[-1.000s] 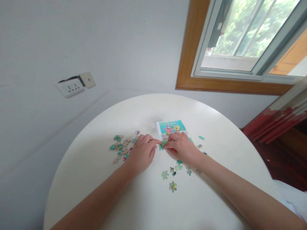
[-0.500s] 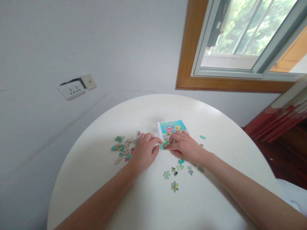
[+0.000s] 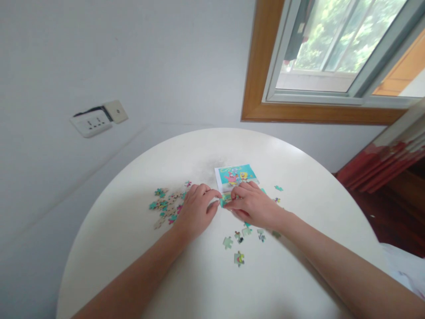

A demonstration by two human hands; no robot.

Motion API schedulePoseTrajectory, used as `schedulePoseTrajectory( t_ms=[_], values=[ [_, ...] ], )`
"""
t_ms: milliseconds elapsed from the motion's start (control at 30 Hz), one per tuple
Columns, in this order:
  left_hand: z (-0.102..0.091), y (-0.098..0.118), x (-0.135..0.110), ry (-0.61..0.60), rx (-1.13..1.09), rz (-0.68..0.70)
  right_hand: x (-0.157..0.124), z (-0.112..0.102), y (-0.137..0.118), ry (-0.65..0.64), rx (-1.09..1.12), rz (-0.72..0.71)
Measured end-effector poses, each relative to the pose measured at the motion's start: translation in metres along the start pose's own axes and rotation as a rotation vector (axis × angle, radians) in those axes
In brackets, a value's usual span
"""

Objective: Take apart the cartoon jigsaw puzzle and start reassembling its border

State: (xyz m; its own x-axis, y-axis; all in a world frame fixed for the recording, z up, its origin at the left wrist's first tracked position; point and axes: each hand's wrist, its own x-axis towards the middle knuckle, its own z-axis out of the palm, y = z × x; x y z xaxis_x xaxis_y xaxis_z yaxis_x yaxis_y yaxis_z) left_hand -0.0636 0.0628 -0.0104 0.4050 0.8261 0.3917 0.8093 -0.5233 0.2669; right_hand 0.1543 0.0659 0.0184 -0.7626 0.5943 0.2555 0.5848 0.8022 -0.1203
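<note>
Over the middle of the table my left hand [image 3: 198,210] curls its thumb and forefinger around the left edge of a teal puzzle piece [image 3: 222,202]. My right hand [image 3: 253,204] pinches at the same piece from the other side, its fingertips pressed down close to the left ones. Partly hidden under the right hand lie joined puzzle pieces [image 3: 227,196]. Just beyond them rests a picture card [image 3: 232,174] with cartoon figures on teal. A heap of loose puzzle pieces [image 3: 166,205] is left of my left hand.
Several loose pieces [image 3: 227,242] are scattered in front of and below my right hand, with a single teal piece [image 3: 278,188] farther right. The round white table [image 3: 133,266] stands against a wall with a socket [image 3: 91,123] and a window [image 3: 318,53].
The view has shifted slightly, carrying the scene a little left. The fingertips of both hands are now closer together at the teal piece; otherwise the hands keep nearly the same pose.
</note>
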Motion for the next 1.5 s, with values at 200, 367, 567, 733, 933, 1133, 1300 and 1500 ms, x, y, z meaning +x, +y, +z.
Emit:
schedulePoseTrajectory(
  t_ms=[200, 367, 567, 733, 933, 1133, 1300, 1500],
  values=[
    [0.001, 0.000, 0.001, -0.006, 0.000, -0.001, 0.001, -0.002, -0.005, -0.018, 0.025, -0.003],
    [0.000, 0.001, 0.001, 0.005, 0.007, -0.002, 0.002, -0.003, -0.005, 0.000, 0.031, 0.018],
    [0.000, 0.001, 0.001, 0.004, 0.010, -0.004, 0.001, 0.000, -0.004, 0.005, 0.043, 0.027],
    [-0.002, 0.003, 0.002, -0.002, 0.010, -0.005, 0.002, -0.001, -0.006, -0.011, 0.038, 0.032],
    [-0.004, 0.003, 0.003, -0.006, -0.002, -0.016, 0.001, -0.005, -0.001, 0.004, 0.065, 0.068],
    [-0.003, 0.001, 0.003, -0.019, 0.001, -0.024, -0.015, -0.042, 0.023, -0.146, 0.252, 0.132],
    [-0.002, 0.001, 0.003, -0.017, 0.001, -0.024, -0.023, -0.056, 0.017, -0.379, 0.303, 0.230],
    [-0.002, 0.000, 0.002, -0.020, -0.003, -0.025, -0.021, -0.054, 0.015, -0.360, 0.297, 0.235]
  ],
)
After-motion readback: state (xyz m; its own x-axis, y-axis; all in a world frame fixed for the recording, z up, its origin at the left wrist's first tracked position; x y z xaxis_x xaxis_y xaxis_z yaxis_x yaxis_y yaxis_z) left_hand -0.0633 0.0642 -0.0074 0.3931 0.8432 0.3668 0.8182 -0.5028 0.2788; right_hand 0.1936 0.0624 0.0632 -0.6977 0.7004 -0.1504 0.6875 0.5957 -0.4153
